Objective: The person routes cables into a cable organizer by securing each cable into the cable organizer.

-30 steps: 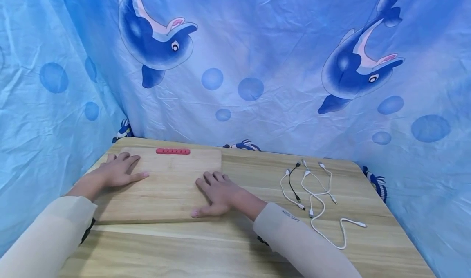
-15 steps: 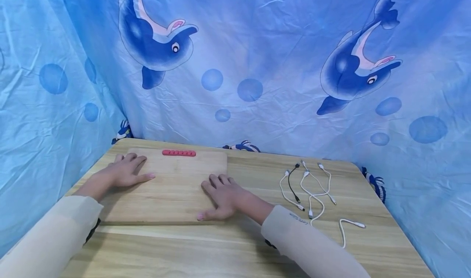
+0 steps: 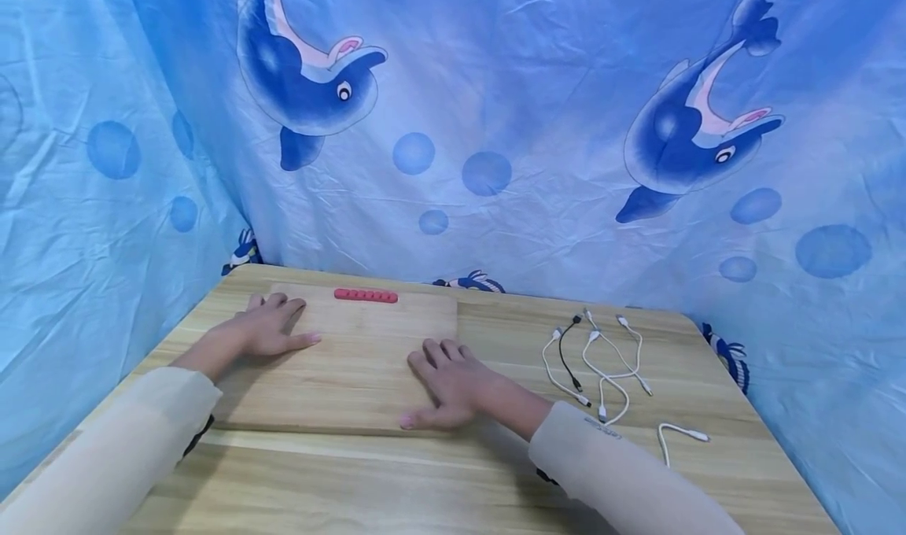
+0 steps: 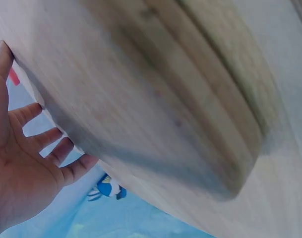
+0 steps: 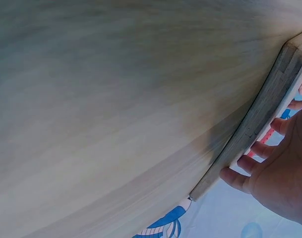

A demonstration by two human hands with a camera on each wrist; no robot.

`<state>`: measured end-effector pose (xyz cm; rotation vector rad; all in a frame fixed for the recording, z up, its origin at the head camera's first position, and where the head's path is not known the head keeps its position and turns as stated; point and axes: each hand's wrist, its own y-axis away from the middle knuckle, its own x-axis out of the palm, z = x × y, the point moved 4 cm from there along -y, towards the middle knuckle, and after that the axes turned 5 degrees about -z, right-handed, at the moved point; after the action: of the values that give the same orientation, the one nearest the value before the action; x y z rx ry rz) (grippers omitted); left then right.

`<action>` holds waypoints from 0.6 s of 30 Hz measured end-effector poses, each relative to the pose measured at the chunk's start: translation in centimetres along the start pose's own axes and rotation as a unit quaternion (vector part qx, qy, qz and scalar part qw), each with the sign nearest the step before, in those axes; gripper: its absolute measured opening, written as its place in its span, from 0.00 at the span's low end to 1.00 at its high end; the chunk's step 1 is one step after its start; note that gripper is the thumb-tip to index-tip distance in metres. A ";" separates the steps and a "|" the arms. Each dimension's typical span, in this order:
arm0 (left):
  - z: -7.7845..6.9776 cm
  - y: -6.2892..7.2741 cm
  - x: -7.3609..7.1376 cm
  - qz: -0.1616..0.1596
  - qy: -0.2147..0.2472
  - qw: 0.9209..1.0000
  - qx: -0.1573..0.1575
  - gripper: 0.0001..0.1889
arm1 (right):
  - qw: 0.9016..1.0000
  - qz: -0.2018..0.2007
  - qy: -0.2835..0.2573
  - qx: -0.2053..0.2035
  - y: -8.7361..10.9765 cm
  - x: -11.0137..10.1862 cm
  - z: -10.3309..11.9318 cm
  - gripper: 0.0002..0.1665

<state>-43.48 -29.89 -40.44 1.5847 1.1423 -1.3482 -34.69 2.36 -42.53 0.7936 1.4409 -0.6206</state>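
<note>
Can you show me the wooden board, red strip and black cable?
Wooden board (image 3: 357, 363), head view: bare top.
Red strip (image 3: 366, 295), head view: its middle.
Black cable (image 3: 561, 352), head view: middle of its cord.

No words or numbers can be read. A short line of small dark lettering (image 3: 602, 427) runs along the pale right sleeve (image 3: 630, 476), between four and five o'clock in the head view, too blurred to make out.

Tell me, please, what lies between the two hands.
Only bare board lies between the left hand and right hand, as the head view shows; the red strip lies farther back.
</note>
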 end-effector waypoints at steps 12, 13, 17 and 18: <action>-2.4 -0.9 0.4 0.025 -0.003 1.000 0.004 0.53 | 1.000 -0.021 0.016 -0.012 2.2 0.0 -1.2 0.61; -2.6 -1.0 0.5 0.029 -0.003 1.000 0.004 0.53 | 1.000 -0.021 0.012 -0.011 2.4 0.0 -1.3 0.61; -3.6 -1.3 0.6 0.041 0.001 0.999 0.006 0.52 | 1.000 -0.017 0.000 -0.002 3.1 0.0 -1.9 0.61; -3.9 -1.4 0.6 0.044 0.003 0.999 0.006 0.52 | 1.000 -0.015 -0.002 0.000 3.4 0.0 -2.0 0.62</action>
<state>-43.52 -25.73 -40.39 1.6304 1.0584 -1.2965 -33.26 5.99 -42.15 0.7715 1.4518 -0.6434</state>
